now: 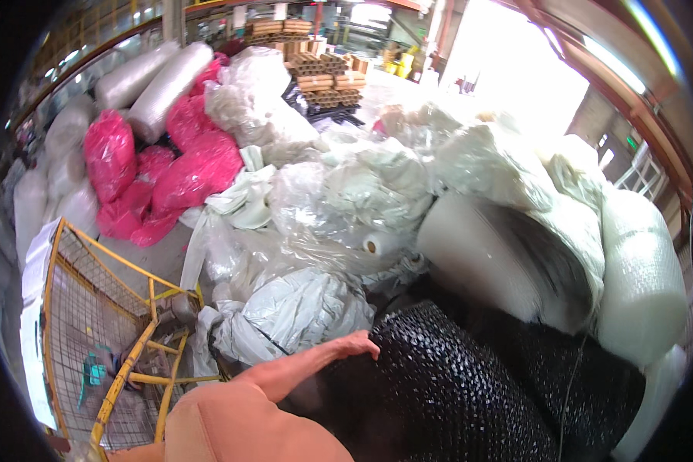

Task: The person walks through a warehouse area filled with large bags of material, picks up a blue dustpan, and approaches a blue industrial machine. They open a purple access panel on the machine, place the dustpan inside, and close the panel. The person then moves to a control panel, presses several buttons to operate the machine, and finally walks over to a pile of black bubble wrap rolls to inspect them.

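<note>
My left arm, in a short orange sleeve [239,427], reaches up and right from the lower edge. My left hand [354,344] is open, palm down, its fingers loosely bent at the upper left edge of a black bubble wrap roll [446,385]. Whether the fingertips press on the wrap I cannot tell. Behind the black wrap, a large pale roll [477,250] with a dark shadowed side is smeared by motion and tilted, with no hand visible on it. My right hand is not in view.
A yellow-framed mesh cage [104,331] stands at the left. White and clear plastic bundles [300,308] spread across the middle. Pink bags [189,173] and clear rolls [169,88] lie back left; a clear bubble wrap roll [641,273] stands right. Cardboard tubes [323,81] are stacked farther back.
</note>
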A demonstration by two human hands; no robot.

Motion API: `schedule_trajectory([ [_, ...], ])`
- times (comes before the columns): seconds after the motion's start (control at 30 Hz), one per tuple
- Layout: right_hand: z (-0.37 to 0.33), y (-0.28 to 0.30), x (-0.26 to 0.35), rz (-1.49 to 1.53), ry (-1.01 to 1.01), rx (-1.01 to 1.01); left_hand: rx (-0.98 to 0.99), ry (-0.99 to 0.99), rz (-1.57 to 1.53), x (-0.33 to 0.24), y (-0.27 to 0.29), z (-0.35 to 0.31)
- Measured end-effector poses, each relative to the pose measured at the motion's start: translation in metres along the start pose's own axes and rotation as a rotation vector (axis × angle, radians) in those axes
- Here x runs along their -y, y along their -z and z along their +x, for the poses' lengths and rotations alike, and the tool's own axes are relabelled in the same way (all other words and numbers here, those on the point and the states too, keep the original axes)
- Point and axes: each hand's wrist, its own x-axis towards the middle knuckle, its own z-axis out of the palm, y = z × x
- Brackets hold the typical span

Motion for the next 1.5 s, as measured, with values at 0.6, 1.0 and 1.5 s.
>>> schedule_trajectory([
  [0.6, -0.220, -0.240, 0.190, 0.710, -0.185, 0.522, -0.458, -0.600, -0.168, -0.186, 0.264, -0.157],
  [1.0, -0.383, -0.383, 0.286, 1.051, -0.470, 1.151, -1.237, -0.832, 0.850, -0.420, 0.494, -0.506],
  [1.5, -0.709, -0.611, 0.565, 0.514, 0.212, 2.114, -1.500, 0.003, 1.701, -0.377, 0.712, -0.661],
])
